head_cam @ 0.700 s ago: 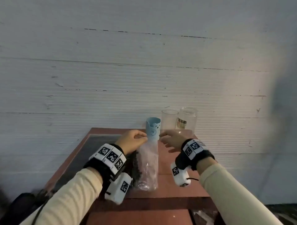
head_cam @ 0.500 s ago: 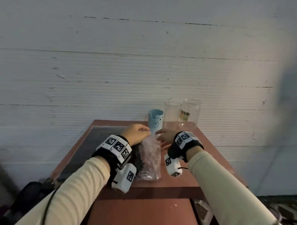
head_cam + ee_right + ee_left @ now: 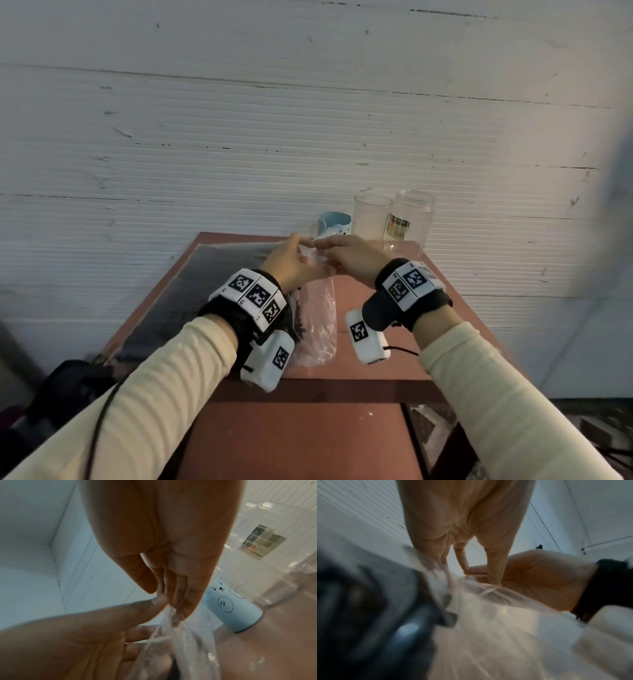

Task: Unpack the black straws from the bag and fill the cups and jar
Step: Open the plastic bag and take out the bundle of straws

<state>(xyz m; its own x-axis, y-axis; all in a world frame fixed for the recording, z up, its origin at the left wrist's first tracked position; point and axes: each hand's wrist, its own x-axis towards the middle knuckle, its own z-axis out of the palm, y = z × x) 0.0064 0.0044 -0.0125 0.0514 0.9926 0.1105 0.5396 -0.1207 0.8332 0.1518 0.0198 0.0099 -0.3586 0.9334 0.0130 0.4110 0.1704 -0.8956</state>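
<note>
A clear plastic bag [image 3: 317,322] hangs from my hands down onto the red-brown table [image 3: 376,359], with black straws [image 3: 297,318] bunched along its left side. My left hand [image 3: 303,246] pinches the bag's top edge. My right hand [image 3: 322,245] pinches the same edge just beside it, fingertips almost meeting. The right wrist view shows those fingers [image 3: 180,605] closed on crumpled film [image 3: 180,649]. Behind the hands stand a light blue cup [image 3: 334,224] with a bear face, a clear cup [image 3: 371,217] and a clear labelled jar [image 3: 411,219], all without straws.
The cups and jar line the table's far edge against a white ribbed wall [image 3: 308,137]. A dark panel [image 3: 191,301] covers the table's left part. A black bag [image 3: 68,387] lies on the floor at lower left.
My right hand has moved left to the bag's top and taken hold of it next to my left hand, which keeps its grip. My view has tilted downward.
</note>
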